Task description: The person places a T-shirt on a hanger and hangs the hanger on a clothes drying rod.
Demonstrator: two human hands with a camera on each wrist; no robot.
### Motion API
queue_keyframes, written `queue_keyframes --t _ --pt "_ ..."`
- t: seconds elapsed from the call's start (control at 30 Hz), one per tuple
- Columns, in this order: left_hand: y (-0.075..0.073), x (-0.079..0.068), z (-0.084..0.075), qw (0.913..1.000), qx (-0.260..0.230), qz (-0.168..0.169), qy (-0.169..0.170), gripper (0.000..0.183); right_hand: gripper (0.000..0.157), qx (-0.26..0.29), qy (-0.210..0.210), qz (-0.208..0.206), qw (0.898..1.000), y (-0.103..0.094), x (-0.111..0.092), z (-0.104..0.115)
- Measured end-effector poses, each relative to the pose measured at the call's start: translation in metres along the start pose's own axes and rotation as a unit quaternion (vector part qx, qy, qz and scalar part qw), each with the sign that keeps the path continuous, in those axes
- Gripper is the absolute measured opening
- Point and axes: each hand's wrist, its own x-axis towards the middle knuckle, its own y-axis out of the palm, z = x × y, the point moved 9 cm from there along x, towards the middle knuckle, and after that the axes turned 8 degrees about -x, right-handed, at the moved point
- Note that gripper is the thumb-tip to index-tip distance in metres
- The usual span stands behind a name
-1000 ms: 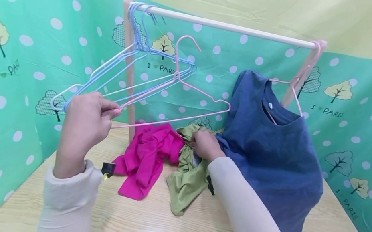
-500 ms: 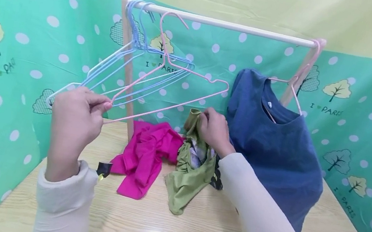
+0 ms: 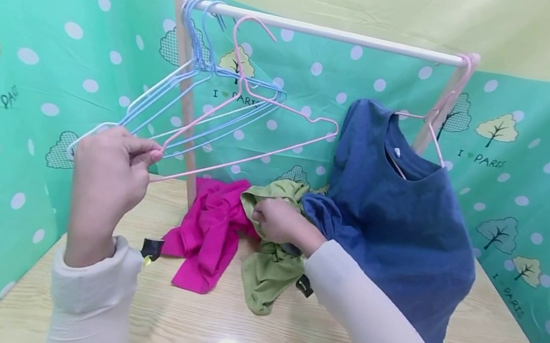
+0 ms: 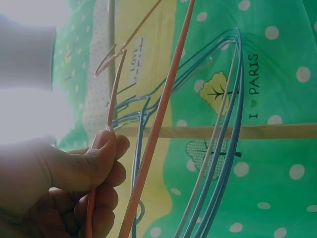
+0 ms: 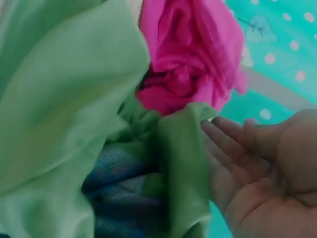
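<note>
My left hand (image 3: 110, 169) pinches a thin pink clothes hanger (image 3: 250, 158) by one lower corner, holding it up with its hook toward the rack bar. In the left wrist view, thumb and fingers (image 4: 101, 141) close on the pink wire. My right hand (image 3: 278, 220) is at a crumpled olive-green garment (image 3: 269, 278) on the table. Its fingers (image 5: 225, 131) lie fairly straight at a fold of the green cloth in the right wrist view. A patch of darker cloth shows inside the fold.
Several blue and white hangers (image 3: 193, 71) hang on the left of the rack bar (image 3: 324, 30). A navy T-shirt (image 3: 395, 232) hangs at the right on a pink hanger, close to my right arm. A magenta garment (image 3: 211, 233) lies crumpled on the wooden table (image 3: 185, 331).
The pink hanger rose and shifted left in my left hand. My right hand lifted part of the green garment, then came down and left, the cloth now spread around it.
</note>
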Motion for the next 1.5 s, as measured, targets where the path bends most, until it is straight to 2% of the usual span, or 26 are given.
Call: queue_keyframes --t 0.07,0.17,0.3,0.4,0.5,0.6,0.7,0.83,0.97,1.27,1.5 --pt "0.001 0.000 0.001 1.0000 0.000 0.006 -0.003 0.010 0.017 0.003 0.024 -0.003 1.000 0.001 0.002 -0.010" --pt "0.002 0.000 0.001 0.9998 0.003 0.018 -0.003 0.010 0.011 0.010 0.067 -0.067 0.995 -0.005 0.006 -0.027" --pt "0.001 0.000 0.003 0.9996 0.009 0.024 0.008 0.009 0.023 -0.016 0.080 -0.129 0.988 -0.004 0.014 -0.038" --pt "-0.002 0.000 0.005 0.9993 0.017 0.029 0.017 0.008 0.034 -0.057 0.088 -0.134 0.985 0.003 0.020 -0.040" --pt "-0.004 -0.001 0.006 0.9987 0.030 0.037 0.019 0.008 0.038 -0.091 0.101 -0.126 0.983 0.009 0.024 -0.041" --pt "-0.006 -0.002 0.007 0.9979 0.044 0.045 0.016 0.009 0.039 -0.095 0.107 -0.122 0.982 0.013 0.025 -0.042" --pt "-0.008 -0.003 0.008 0.9974 0.050 0.052 0.006 0.010 0.029 -0.074 0.108 -0.137 0.982 0.016 0.026 -0.045" --pt "-0.010 -0.005 0.008 0.9967 0.050 0.063 -0.003 0.011 0.015 -0.010 0.116 -0.186 0.976 0.010 0.024 -0.056" --pt "-0.013 -0.007 0.004 0.9962 0.054 0.068 0.001 0.012 0.017 0.062 0.148 -0.216 0.963 -0.001 0.020 -0.070" --pt "-0.020 -0.011 -0.004 0.9966 0.055 0.061 0.002 0.010 0.019 0.151 0.206 -0.248 0.935 -0.017 0.011 -0.097" --pt "-0.021 -0.013 -0.008 0.9961 0.061 0.063 0.007 0.011 0.027 0.161 0.242 -0.269 0.918 -0.032 0.004 -0.115"
